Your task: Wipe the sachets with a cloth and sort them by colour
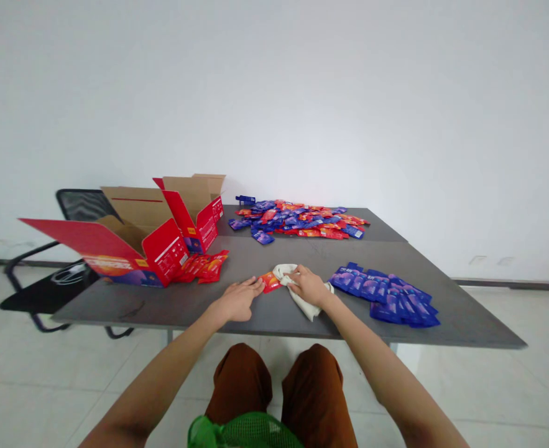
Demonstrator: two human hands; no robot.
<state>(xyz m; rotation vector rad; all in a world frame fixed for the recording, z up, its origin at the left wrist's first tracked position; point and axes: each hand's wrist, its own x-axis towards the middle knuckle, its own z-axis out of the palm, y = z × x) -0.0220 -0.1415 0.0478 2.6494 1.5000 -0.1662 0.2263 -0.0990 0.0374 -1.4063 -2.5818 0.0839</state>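
Orange packet lies flat between the hands. Left hand, open, rests fingertips on one end, probably to stop sliding; right hand grips bunched white cloth against the other. Right of that grip, blue packets overlap, perhaps for easy pickup.

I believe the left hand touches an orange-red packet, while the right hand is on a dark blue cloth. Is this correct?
Not fully. The head view shows that the cloth under the right hand is whitish, not dark blue. The left hand does touch an orange-red packet.
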